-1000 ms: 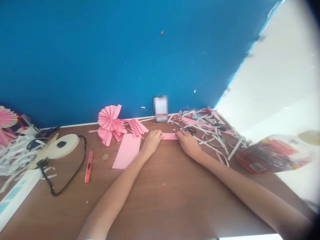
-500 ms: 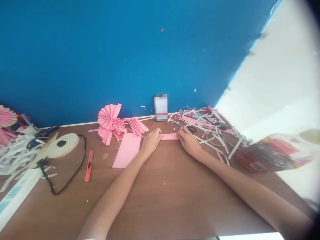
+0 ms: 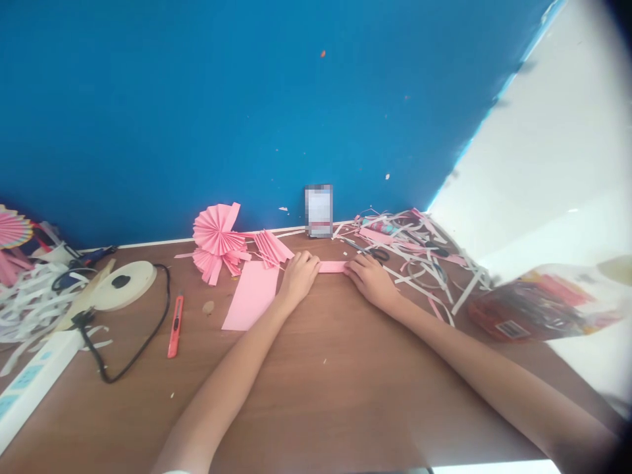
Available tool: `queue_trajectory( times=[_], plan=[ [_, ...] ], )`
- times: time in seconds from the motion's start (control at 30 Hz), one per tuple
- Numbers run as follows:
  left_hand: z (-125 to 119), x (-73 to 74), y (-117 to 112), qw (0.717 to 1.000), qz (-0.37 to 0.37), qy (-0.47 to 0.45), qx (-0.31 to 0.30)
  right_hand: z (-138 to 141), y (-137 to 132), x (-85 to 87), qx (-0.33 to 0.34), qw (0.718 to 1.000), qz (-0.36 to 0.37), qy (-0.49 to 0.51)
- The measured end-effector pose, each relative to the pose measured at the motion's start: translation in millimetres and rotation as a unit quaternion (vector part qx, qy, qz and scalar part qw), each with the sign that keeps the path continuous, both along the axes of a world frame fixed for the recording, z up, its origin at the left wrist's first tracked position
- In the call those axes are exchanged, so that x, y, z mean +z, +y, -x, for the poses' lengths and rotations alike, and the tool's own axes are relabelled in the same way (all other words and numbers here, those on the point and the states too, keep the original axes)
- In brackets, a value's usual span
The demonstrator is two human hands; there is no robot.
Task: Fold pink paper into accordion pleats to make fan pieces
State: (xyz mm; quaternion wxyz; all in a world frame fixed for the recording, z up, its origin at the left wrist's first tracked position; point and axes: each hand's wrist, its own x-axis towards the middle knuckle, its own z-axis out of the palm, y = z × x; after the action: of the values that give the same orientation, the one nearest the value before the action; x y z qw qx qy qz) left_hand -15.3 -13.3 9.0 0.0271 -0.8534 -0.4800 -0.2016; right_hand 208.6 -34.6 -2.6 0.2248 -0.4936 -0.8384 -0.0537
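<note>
A narrow pink folded paper strip (image 3: 332,266) lies across the tabletop between my hands. My left hand (image 3: 299,278) is closed on its left end with curled fingers. At the other end, my right hand (image 3: 371,280) pinches the strip, fingertips on its edge. A flat pink paper sheet (image 3: 254,299) rests just left of my left hand, partly behind my forearm. Beyond it are a pink pleated paper rosette (image 3: 217,232) and a pleated paper piece (image 3: 274,249). Scissors (image 3: 378,253) lie just behind my right hand.
A red utility knife (image 3: 176,327), a white tape roll (image 3: 124,284), a black cable and a power strip (image 3: 37,378) are at left. Paper scraps (image 3: 419,243) heap at right, near a plastic packet (image 3: 533,306). A phone-like device (image 3: 319,210) leans against the blue wall.
My right hand has slid slightly left along the strip, and less of the strip shows between my hands. The fingers of my left hand have curled down a little.
</note>
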Motion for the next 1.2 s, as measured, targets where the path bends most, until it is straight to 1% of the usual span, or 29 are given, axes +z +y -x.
queue_trajectory(
  times=[0.07,0.2,0.37,0.47,0.57,0.67,0.83,1.03,1.2],
  plan=[
    [-0.3,-0.2,-0.2,1.0,0.004,0.0,-0.017,0.3,-0.7,0.6,-0.004,1.0,-0.002,0.001],
    [0.3,-1.2,-0.1,1.0,0.009,-0.003,-0.021,0.8,-1.9,1.5,-0.004,1.0,-0.001,0.004],
    [1.8,-1.4,1.3,0.999,0.02,-0.007,-0.043,0.8,-1.7,0.7,-0.01,1.0,-0.003,0.026],
    [1.0,0.2,0.3,0.999,0.019,0.011,-0.036,1.3,-3.2,2.2,-0.01,0.999,0.0,0.033],
    [-0.6,3.3,-2.8,1.0,0.002,0.019,-0.024,1.7,-5.3,4.4,-0.012,1.0,0.002,0.025],
    [-1.6,6.2,-5.3,0.999,-0.011,0.012,-0.032,1.8,-6.1,5.1,-0.011,1.0,0.0,0.014],
    [-0.6,5.3,-4.3,0.998,0.012,0.022,-0.055,3.1,-6.3,5.0,-0.022,1.0,-0.002,0.0],
    [0.7,2.3,-1.1,0.998,0.031,0.009,-0.053,5.0,-7.3,5.1,-0.037,0.999,-0.007,-0.008],
    [1.5,1.4,0.4,0.998,0.037,0.0,-0.06,5.3,-7.9,4.8,-0.034,0.999,-0.008,-0.012]
  ],
)
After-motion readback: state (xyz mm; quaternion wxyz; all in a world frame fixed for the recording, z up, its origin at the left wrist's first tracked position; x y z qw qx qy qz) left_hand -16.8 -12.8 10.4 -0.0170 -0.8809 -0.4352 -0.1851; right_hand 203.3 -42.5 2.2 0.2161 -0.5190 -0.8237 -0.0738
